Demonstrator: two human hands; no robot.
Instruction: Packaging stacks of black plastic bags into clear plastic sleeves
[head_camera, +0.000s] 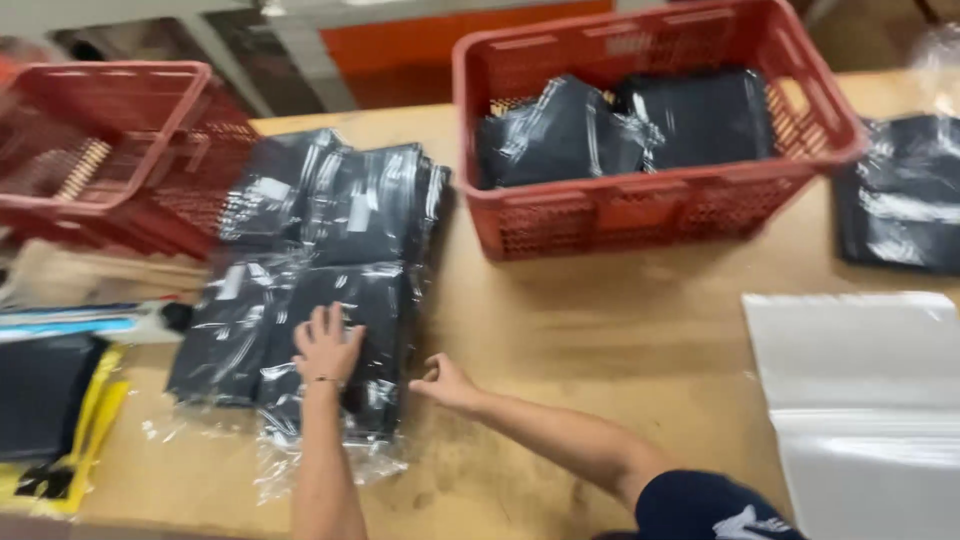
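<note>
While the left hand (325, 348) lies flat, fingers spread, on the nearest bagged garment (340, 330) by the desk's (600, 330) near left edge, the right hand (445, 382) curls at that packet's right rim, its grip loosely closed on the plastic edge as far as the blur allows.

Stack of bagged dark garments (330, 200): left half of the desk, running from the near edge toward the far one, packets overlapping.
Red crate, middle (650, 205): far side, holding two dark packets.
Red crate, left (110, 150): far left corner, tilted.
Clear bags (860, 390): near right corner, flat.
Dark packets (900, 190): right edge.

Handling note, as a judgement: slick film slides readily; keeping the flat palm pressing down while the other hand pinches only the top packet's edge should keep the layers beneath from shifting.
</note>
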